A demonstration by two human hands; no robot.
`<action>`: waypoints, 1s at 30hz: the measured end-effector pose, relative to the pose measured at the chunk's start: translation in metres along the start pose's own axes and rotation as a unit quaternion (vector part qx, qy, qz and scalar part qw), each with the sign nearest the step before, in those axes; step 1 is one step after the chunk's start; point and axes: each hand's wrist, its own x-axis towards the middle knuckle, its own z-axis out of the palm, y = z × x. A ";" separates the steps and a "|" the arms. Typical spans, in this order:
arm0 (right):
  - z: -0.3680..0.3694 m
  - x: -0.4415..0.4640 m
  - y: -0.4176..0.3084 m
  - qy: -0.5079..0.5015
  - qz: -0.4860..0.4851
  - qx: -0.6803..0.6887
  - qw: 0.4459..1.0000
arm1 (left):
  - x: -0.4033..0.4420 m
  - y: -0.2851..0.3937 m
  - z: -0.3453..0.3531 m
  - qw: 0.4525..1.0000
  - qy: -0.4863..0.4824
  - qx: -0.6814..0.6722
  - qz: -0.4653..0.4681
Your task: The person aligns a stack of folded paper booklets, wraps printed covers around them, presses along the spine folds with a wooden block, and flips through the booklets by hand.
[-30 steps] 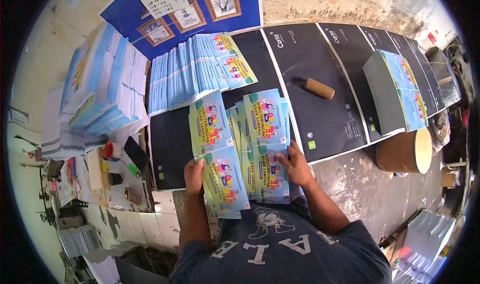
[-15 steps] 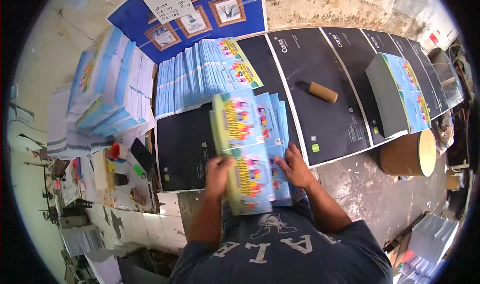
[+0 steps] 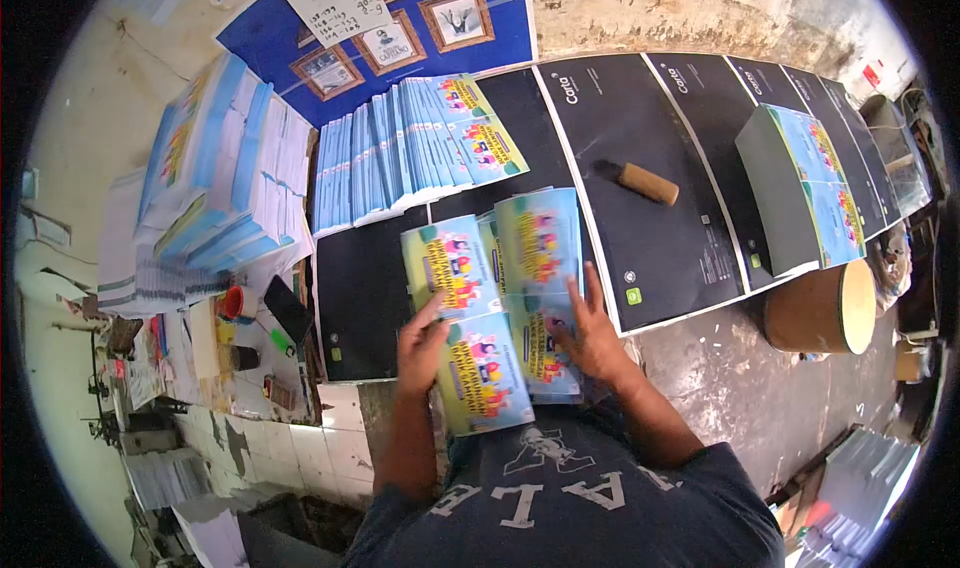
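In front of my body is a printed booklet with a colourful two-up cover, at the table's near edge. My left hand grips its left edge, fingers lying over the cover. Just to the right is a small stack of similar booklets, slightly blurred. My right hand holds that stack by its right edge, thumb on top and fingers along the side. The left booklet overlaps part of the stack. Behind them, a fanned row of booklets lies on the black table covering.
The black covering bears a brown cylinder and a tall booklet stack at right. Paper piles rise at left. A phone and red cup lie left; a round drum stands below the right edge.
The left booklet has moved down and left and turned slightly, separating from the right stack. The stack under my right hand is squared up more. My left hand's fingers have shifted onto the cover.
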 end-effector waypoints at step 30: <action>-0.001 -0.001 0.000 -0.022 0.114 0.187 0.975 | 0.017 -0.034 0.050 0.997 -0.035 -0.068 0.016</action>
